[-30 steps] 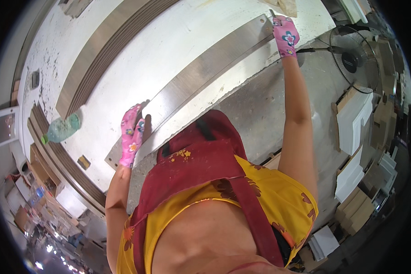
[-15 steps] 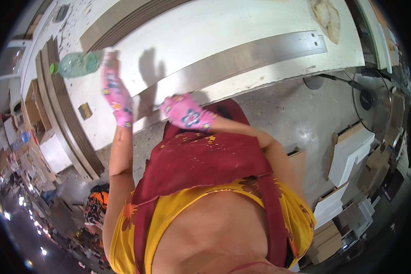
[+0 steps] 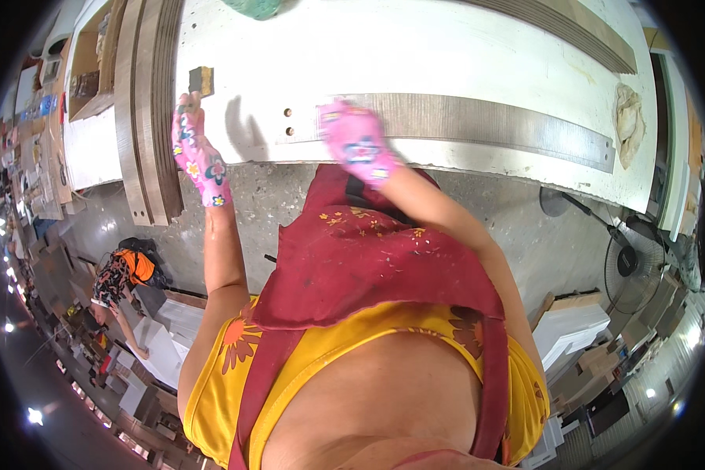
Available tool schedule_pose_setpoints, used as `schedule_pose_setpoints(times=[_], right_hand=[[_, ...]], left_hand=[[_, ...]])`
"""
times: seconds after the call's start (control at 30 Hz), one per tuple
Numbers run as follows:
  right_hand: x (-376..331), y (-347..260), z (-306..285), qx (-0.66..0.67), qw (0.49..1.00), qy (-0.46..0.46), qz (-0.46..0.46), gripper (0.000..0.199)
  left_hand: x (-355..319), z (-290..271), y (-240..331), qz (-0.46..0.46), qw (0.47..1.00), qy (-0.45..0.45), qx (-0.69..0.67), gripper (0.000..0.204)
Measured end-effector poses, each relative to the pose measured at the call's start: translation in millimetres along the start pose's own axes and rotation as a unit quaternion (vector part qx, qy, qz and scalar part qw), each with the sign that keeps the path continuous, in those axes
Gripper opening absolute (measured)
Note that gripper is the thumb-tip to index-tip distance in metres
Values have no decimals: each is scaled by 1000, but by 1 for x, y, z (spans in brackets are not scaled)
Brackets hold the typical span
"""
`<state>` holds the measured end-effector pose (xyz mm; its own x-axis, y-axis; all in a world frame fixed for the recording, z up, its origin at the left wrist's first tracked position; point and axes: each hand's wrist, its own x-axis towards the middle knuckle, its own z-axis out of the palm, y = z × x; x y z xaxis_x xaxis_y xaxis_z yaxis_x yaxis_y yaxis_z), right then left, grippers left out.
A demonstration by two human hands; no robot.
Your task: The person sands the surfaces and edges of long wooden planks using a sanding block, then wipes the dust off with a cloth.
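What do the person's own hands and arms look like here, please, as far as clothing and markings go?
The left hand and right hand wear pink gloves printed with flowers, some blue-green, some yellow. The forearms are bare below yellow short sleeves with large brownish-orange flowers.

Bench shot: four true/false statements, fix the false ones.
The right hand, in a pink floral glove, is at the long, flat grey-brown strip. True.
The left hand is on a crumpled cream cloth. False: it is beside stacked long brown strips; the cloth lies by the long grey-brown strip's right end.
A black-and-tan block lies on the white tabletop. True.
A round black wire-caged fan stands on the tabletop. False: it is beyond the near edge.
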<state>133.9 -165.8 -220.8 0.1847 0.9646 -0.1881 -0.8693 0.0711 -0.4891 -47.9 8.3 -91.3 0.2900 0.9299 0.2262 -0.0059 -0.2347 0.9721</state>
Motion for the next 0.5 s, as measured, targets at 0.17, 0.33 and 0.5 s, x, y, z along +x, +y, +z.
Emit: schedule_pose_setpoints(times=[0.17,0.33,0.5], right_hand=[[24,29,118,-801,568,-124,-141,14],[20,9,112,-828,539,-38,-149,10],[31,24,7,-682,680,141,-230,12]], left_hand=[[0,-15,-1,21,1000,11,-11,40],[-4,-26,-10,-23,1000,11,2,42],[-6,-3,-1,-30,999,-24,3,48]])
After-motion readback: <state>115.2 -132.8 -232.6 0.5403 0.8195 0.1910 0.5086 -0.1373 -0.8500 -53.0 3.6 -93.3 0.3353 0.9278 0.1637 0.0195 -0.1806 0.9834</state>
